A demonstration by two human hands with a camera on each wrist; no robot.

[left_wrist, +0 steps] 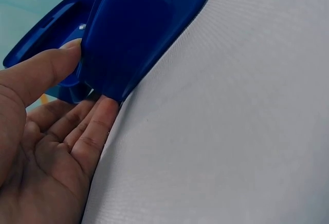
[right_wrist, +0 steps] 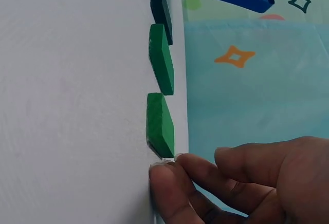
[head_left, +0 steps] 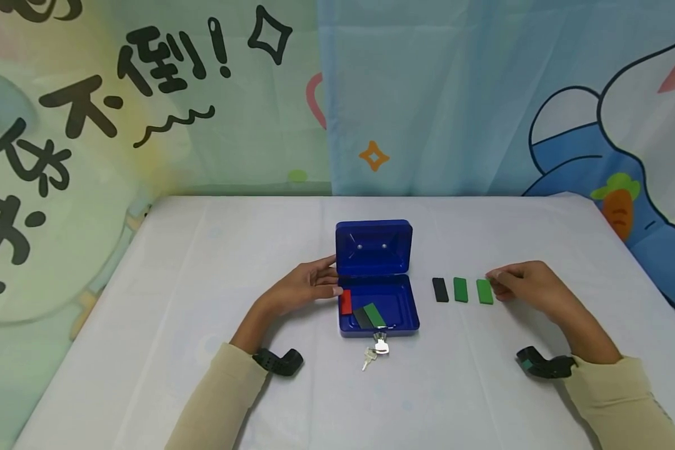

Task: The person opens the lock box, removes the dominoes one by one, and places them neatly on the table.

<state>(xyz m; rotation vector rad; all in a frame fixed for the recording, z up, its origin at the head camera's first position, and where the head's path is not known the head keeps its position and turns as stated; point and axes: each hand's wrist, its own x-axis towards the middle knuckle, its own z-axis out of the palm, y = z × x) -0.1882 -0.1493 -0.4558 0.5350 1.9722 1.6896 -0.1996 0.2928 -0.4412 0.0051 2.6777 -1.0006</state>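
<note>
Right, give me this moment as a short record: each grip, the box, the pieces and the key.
Left grip: touching the left side of the blue box
Right grip: right beside the rightmost green piece; contact unclear
Lid: open, raised at the box's far side
In box: red piece at left; dark piece and inner green piece together, nearer the front
On white table: black piece, middle green piece, rightmost green piece, in a row
Key: by the latch at the box's front

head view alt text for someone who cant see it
A person's left hand touches an open blue box holding red, dark and green blocks; the right hand is beside a row of one black block and two green blocks on a white table.
</note>
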